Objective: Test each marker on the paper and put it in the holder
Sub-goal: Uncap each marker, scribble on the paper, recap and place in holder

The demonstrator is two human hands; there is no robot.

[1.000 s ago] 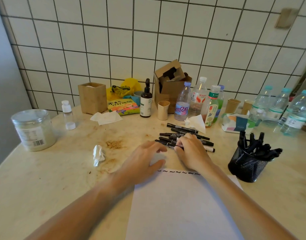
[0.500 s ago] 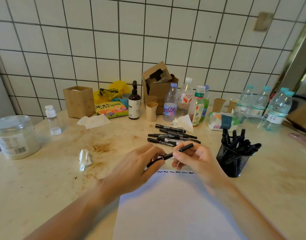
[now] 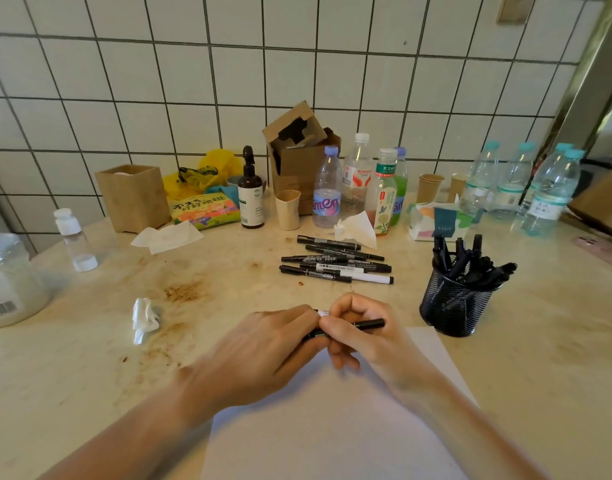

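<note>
A slim black marker (image 3: 363,324), lifted from the loose pile a second earlier, was level above the white paper sheet (image 3: 332,427); left hand (image 3: 263,351) and right hand (image 3: 360,334) both pinched it, probably uncapping before testing.

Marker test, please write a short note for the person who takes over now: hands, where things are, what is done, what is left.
Left hand and right hand both hold one black marker above the top of the paper; whether it is capped I cannot tell.
Mesh holder, right of the paper, already has several markers.
Pile of markers lies on the table behind the hands.
Left: test the held marker, put it in the holder, then do the pile.
</note>
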